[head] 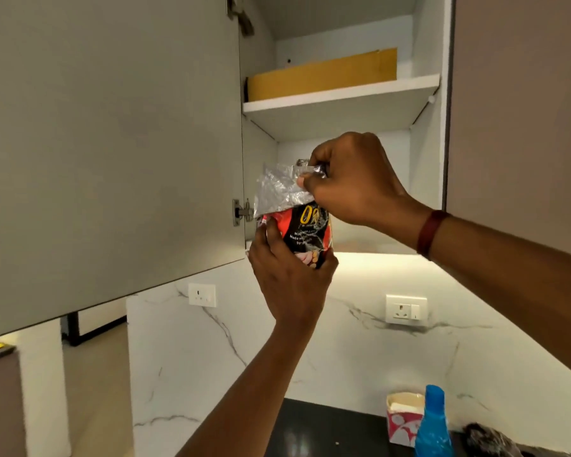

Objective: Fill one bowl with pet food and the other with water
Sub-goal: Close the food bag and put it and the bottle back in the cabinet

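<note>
A pet food bag point(307, 230), black and red with a silvery folded top, is held up in front of the open wall cabinet. My left hand point(289, 278) grips the bag's lower part from below. My right hand point(350, 179) pinches the crumpled silver top of the bag. No bowls are in view.
The grey cabinet door point(112, 143) stands open on the left. A brown cardboard box point(323, 75) lies on the upper shelf point(340, 94). Below, on the dark counter point(327, 430), stand a blue spray bottle point(434, 423) and a pink-and-white carton point(402, 418). Two wall sockets sit on the marble backsplash.
</note>
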